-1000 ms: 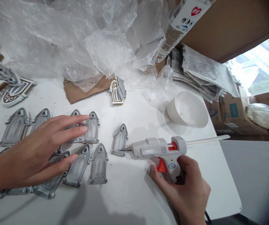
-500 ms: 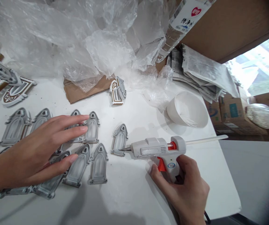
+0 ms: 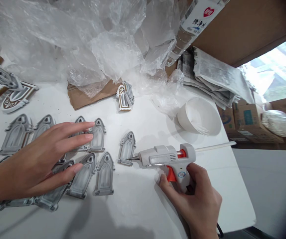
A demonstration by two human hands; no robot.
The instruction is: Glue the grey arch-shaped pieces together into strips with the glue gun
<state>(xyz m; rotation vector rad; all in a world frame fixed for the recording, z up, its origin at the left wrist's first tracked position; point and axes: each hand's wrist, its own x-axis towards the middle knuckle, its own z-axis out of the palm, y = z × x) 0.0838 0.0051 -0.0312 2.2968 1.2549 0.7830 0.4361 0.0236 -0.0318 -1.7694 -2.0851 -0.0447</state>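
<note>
My right hand (image 3: pixel 195 199) grips a white glue gun (image 3: pixel 161 156) with a red trigger by its handle. The gun lies sideways, a long glue stick (image 3: pixel 216 146) poking out of its back. Its metal nozzle meets the lower right corner of a single grey arched window piece (image 3: pixel 127 147) on the table. Fingers spread, my left hand (image 3: pixel 55 152) is over several more grey arched pieces, partly covering them. Its fingertips are at the upper piece (image 3: pixel 98 135) on the row's right end. Just below sits another grey piece (image 3: pixel 105 174).
Crumpled clear plastic wrap (image 3: pixel 83 43) fills the table's back, with a cardboard piece (image 3: pixel 93 96) and a plastic bottle (image 3: pixel 187 30). Brown-and-white window pieces (image 3: pixel 125 96) lie behind; more are stacked at far left. A white bowl (image 3: pixel 199 116) and folded newspapers (image 3: pixel 215 73) stand right.
The glue stick's rear end and the back of the glue gun have shifted slightly left, along with my right hand. The nozzle stays on the same piece. My left hand has not moved.
</note>
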